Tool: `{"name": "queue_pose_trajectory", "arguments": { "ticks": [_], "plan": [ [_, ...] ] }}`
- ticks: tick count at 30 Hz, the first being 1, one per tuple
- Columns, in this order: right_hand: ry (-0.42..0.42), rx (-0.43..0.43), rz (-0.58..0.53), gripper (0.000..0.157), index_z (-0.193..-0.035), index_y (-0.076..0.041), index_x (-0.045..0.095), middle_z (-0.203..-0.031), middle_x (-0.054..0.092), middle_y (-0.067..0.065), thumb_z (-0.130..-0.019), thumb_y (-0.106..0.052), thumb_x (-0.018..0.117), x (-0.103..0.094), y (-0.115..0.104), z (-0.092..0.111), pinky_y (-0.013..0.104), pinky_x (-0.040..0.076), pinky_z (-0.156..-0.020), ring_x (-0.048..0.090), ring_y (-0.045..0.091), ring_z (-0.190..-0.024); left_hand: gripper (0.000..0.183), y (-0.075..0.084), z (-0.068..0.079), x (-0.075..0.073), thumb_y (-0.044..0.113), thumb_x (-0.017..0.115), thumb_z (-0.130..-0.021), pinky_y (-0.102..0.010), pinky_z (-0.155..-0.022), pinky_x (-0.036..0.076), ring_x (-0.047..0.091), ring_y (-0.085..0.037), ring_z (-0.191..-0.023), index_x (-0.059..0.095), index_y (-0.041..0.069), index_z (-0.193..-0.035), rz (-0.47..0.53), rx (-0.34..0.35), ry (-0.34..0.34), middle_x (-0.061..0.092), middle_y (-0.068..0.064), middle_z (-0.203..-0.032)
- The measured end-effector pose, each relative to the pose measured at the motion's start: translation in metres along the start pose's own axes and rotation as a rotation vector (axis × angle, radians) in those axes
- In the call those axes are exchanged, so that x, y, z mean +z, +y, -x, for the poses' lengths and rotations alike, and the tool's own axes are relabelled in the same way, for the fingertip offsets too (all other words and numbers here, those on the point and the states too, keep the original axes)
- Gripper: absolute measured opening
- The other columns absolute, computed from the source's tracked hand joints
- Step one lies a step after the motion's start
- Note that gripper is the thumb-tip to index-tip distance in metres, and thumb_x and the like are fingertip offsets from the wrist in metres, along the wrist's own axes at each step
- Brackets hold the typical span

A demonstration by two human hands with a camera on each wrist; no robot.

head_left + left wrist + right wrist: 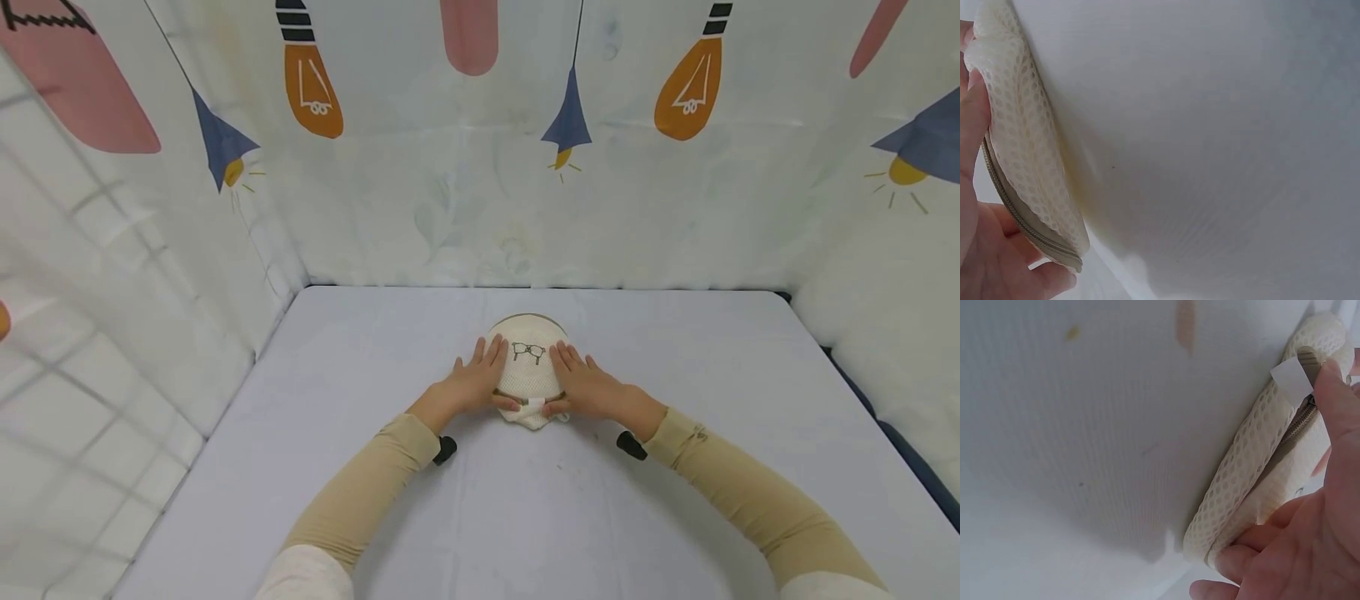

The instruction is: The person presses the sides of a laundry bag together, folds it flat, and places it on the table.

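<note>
A cream mesh laundry bag [528, 379] with a printed pair of glasses lies on the table. A brown zip [1016, 212] curves along its side. My left hand [480, 375] rests on the bag's left side, fingers straight along its top and thumb at the near edge. On the opposite side my right hand [588, 387] mirrors it, with its thumb beside a white tag [1292, 381] and the zip pull. The two thumb tips are close together at the near edge, where a fold of mesh [1022, 94] sticks out.
The white table [390, 350] extends around the bag. Black wrist-camera mounts [446, 450] sit under my wrists. Behind and beside the table hang white curtains [480, 217] with lamp and bulb prints.
</note>
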State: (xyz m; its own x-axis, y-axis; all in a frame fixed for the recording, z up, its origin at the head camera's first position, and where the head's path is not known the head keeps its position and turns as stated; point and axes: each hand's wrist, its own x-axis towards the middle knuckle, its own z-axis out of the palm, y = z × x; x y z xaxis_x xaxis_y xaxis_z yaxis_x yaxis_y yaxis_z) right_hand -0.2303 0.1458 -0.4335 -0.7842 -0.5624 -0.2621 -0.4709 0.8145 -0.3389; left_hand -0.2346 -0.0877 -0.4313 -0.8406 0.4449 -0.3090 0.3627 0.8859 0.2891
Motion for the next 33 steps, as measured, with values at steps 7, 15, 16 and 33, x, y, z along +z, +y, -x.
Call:
{"name": "queue_pose_trajectory", "arguments": {
  "ticks": [7, 15, 16, 33],
  "plan": [
    [-0.020, -0.016, -0.034, 0.105, -0.159, 0.012, 0.004, -0.165, -0.002, 0.032, -0.099, -0.051, 0.063, -0.004, 0.004, 0.001, 0.064, 0.009, -0.120, 0.001, 0.047, -0.153, 0.115, -0.008, 0.002, -0.004, 0.057, 0.071, -0.091, -0.069, -0.117, 0.013, -0.007, -0.039, -0.155, -0.001, 0.003, -0.164, 0.050, 0.053, -0.001, -0.008, -0.014, -0.171],
    [-0.016, -0.065, -0.103, 0.098, -0.159, 0.011, 0.007, -0.166, 0.001, 0.031, -0.102, -0.049, 0.060, -0.013, 0.010, 0.003, 0.063, 0.007, -0.121, 0.003, 0.045, -0.154, 0.104, -0.021, 0.001, -0.011, 0.053, 0.064, -0.098, -0.070, -0.117, 0.009, -0.005, -0.037, -0.155, 0.002, 0.003, -0.164, 0.155, 0.093, -0.001, -0.007, -0.016, -0.170],
    [-0.011, -0.072, -0.106, 0.098, -0.159, 0.012, 0.007, -0.166, 0.001, 0.031, -0.102, -0.048, 0.060, -0.014, 0.011, 0.003, 0.063, 0.007, -0.121, 0.004, 0.045, -0.154, 0.103, -0.021, 0.002, -0.011, 0.051, 0.065, -0.098, -0.070, -0.117, 0.009, -0.005, -0.038, -0.155, 0.003, 0.001, -0.164, 0.167, 0.097, -0.004, -0.007, -0.017, -0.170],
    [-0.075, -0.157, 0.008, 0.108, -0.160, 0.008, 0.000, -0.168, -0.002, 0.025, -0.096, -0.043, 0.071, -0.033, 0.029, -0.020, 0.059, 0.007, -0.122, -0.001, 0.040, -0.155, 0.104, -0.010, -0.005, -0.008, 0.044, 0.069, -0.097, -0.071, -0.117, 0.009, -0.008, -0.037, -0.155, 0.003, 0.000, -0.163, 0.135, 0.055, -0.022, -0.007, -0.016, -0.170]
  ]
}}
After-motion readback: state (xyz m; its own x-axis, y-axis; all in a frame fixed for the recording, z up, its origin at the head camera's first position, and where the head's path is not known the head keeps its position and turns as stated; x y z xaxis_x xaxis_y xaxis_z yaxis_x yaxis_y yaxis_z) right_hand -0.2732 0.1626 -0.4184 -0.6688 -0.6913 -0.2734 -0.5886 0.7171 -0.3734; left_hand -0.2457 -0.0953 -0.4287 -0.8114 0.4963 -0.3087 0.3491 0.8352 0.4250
